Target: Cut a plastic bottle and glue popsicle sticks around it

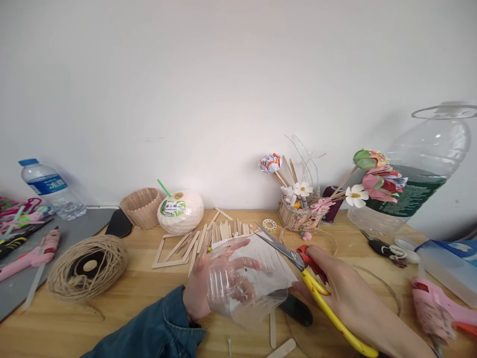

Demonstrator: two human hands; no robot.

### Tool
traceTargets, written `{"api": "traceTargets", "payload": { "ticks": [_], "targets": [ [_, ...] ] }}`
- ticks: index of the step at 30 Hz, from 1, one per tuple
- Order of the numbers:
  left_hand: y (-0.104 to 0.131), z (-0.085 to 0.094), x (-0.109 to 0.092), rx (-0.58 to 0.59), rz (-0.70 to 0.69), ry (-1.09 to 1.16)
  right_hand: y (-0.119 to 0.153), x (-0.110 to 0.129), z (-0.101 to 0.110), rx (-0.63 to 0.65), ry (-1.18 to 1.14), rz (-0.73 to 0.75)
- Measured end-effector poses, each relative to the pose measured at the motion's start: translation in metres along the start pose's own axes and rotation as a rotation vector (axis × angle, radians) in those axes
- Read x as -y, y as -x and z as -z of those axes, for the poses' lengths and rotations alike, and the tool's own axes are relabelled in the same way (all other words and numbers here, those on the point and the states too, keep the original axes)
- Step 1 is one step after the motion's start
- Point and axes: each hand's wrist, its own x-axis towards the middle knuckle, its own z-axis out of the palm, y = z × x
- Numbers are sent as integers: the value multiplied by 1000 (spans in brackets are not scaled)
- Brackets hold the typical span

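A clear, cut piece of plastic bottle [257, 293] is held low over the middle of the table. My left hand [223, 278] holds it from the left, and the spread fingers show through the see-through plastic. At its right side my right hand [328, 278] grips scissors [316, 288] with yellow and red handles. The metal blades point up and to the left, over the plastic's upper right part, and look slightly apart. Whether they touch the plastic, I cannot tell. A dark-handled tool [298, 309] lies partly under the plastic, close to my right hand.
Wooden sticks [201, 241] lie behind the plastic. Twine [87, 268] and a pink glue gun [37, 256] are left; another glue gun [432, 303] is right. A white coconut [186, 214], a flower basket [298, 216] and a large bottle [410, 184] stand near the wall.
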Motion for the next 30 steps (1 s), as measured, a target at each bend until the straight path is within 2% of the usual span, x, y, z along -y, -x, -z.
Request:
{"api": "traceTargets", "payload": {
  "ticks": [6,10,18,30],
  "targets": [
    [1,1,3,-15,5,-65,-2,1,-1,-38,47,10],
    [1,4,6,-14,24,-35,0,1,-1,-15,52,28],
    [2,3,5,-2,69,17,2,-1,-2,-96,145,78],
    [1,2,1,83,110,127,0,-8,-8,-204,211,170]
  ]
}}
